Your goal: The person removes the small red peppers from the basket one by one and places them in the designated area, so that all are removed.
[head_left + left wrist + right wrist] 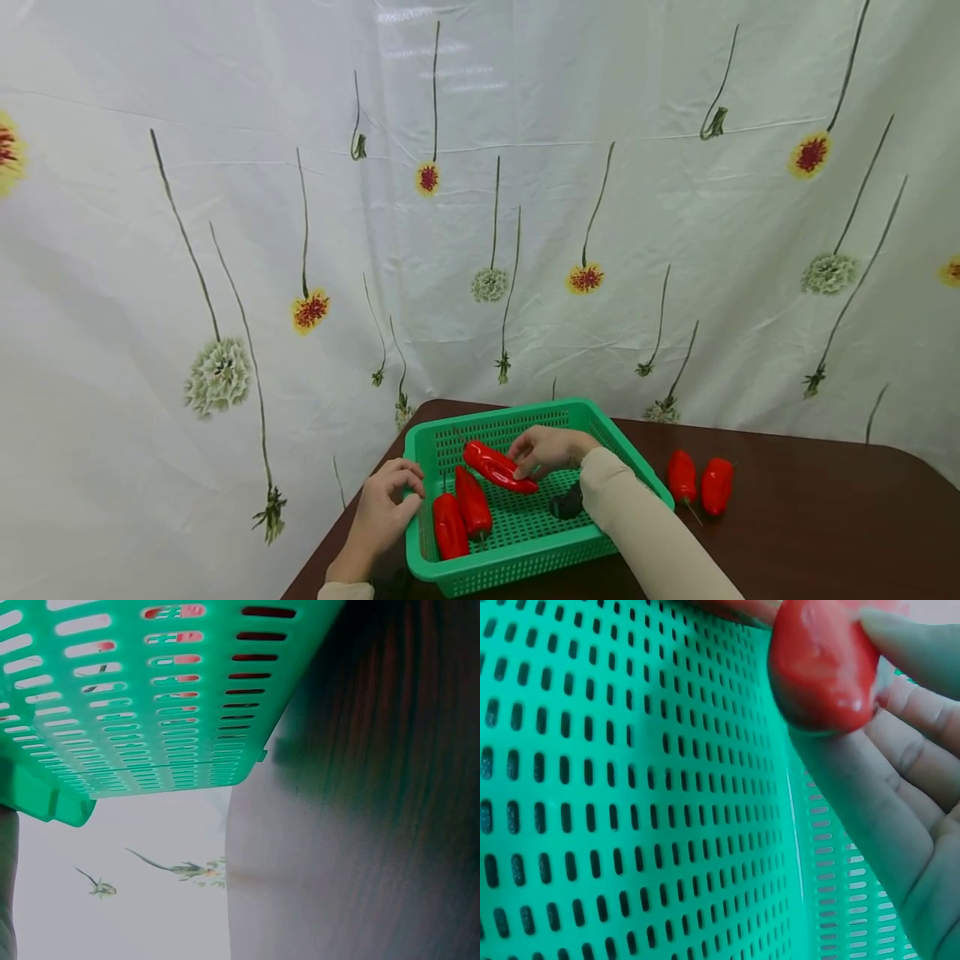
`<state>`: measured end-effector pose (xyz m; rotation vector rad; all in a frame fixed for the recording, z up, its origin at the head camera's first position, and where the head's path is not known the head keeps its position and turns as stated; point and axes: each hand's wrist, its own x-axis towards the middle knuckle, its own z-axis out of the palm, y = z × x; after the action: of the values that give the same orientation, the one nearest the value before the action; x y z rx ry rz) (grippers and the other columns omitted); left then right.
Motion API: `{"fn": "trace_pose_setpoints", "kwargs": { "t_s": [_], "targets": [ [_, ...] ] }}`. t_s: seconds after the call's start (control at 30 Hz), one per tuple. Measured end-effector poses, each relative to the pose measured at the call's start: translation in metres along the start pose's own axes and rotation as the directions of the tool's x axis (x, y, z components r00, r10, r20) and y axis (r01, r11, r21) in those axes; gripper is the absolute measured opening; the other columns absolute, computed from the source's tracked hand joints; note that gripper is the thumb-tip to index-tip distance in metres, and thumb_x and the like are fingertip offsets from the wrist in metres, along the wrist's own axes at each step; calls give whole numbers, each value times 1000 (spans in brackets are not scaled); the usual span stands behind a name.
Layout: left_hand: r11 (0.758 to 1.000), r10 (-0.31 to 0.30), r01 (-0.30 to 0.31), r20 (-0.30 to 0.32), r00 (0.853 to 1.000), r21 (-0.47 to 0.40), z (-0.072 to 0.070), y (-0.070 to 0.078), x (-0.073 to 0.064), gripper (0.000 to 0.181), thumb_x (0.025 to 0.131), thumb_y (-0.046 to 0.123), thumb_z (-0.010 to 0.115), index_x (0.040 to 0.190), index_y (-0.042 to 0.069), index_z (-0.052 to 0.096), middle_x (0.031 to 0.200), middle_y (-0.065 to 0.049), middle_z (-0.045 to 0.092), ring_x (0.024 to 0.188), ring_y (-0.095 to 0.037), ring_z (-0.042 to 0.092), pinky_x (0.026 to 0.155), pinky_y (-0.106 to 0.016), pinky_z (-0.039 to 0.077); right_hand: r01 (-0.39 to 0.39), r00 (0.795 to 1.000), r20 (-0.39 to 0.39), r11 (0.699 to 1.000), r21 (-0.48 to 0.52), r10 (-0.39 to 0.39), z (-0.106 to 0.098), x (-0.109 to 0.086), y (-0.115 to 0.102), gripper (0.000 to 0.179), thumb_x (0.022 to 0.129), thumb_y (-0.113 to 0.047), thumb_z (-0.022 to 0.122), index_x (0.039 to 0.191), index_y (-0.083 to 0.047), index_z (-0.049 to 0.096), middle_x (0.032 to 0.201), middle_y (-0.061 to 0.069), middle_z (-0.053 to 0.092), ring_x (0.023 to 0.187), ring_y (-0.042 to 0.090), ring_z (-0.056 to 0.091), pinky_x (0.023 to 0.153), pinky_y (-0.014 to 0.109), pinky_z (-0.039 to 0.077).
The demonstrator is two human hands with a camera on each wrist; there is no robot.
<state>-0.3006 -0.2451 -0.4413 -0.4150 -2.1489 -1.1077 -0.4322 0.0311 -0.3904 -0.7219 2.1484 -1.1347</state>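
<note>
My right hand (pixel 550 448) pinches a long, glossy red pepper (pixel 491 465) between thumb and fingers, inside the green basket (pixel 525 546). In the right wrist view, the near end of this pepper (pixel 821 671) shows between thumb and fingers above the perforated floor. Two more red peppers lie side by side at the basket's left: an outer one (pixel 450 527) and an inner one (pixel 472 502). At the left rim, my left hand (pixel 386 508) grips the basket with curled fingers. Its wrist view shows the basket's slotted side (pixel 150 712), with the hand mostly out of frame.
On the dark brown table (pixel 817 517), two red peppers lie right of the basket, one (pixel 682 477) with its stem toward me and another (pixel 717 486) beside it. A white flower-printed cloth (pixel 480 217) hangs behind the table. A small black device (pixel 567 502) sits under my right wrist.
</note>
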Motion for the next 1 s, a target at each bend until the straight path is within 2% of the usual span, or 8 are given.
{"fn": "trace_pose_setpoints", "kwargs": {
  "t_s": [0.13,0.43,0.67,1.0],
  "targets": [
    [1000,12,-12,-7,1000,2,0,0,2,38,73,-13,59,66,25,63,91,-5,68,89,-9,58,76,-30,50,30,1000,0,1000,11,-30,-1,-1,-3,23,91,-3,68,113,-1,68,96,6,71,85,15,68,85,40,58],
    [1000,-28,28,-2,1000,-5,1,-2,0,35,73,-11,59,66,23,64,92,-5,68,90,-9,59,78,-33,51,41,999,-20,999,31,-41,2,-3,-4,23,91,-4,68,113,0,67,96,8,72,85,16,69,84,41,59],
    [1000,-17,16,-6,1000,-15,3,-4,-2,38,73,-12,60,66,25,63,91,-7,69,90,-9,59,78,-31,51,76,997,-33,996,42,-74,4,-5,-7,23,91,-4,68,113,1,67,97,8,72,86,17,70,84,43,59],
    [999,-45,45,2,999,-12,2,-1,-1,37,74,-10,60,65,26,63,92,-4,69,90,-9,59,79,-30,51,78,995,-69,996,49,-75,0,-13,-24,28,91,-5,68,118,3,65,107,10,71,91,18,69,85,41,59]
  ]
}}
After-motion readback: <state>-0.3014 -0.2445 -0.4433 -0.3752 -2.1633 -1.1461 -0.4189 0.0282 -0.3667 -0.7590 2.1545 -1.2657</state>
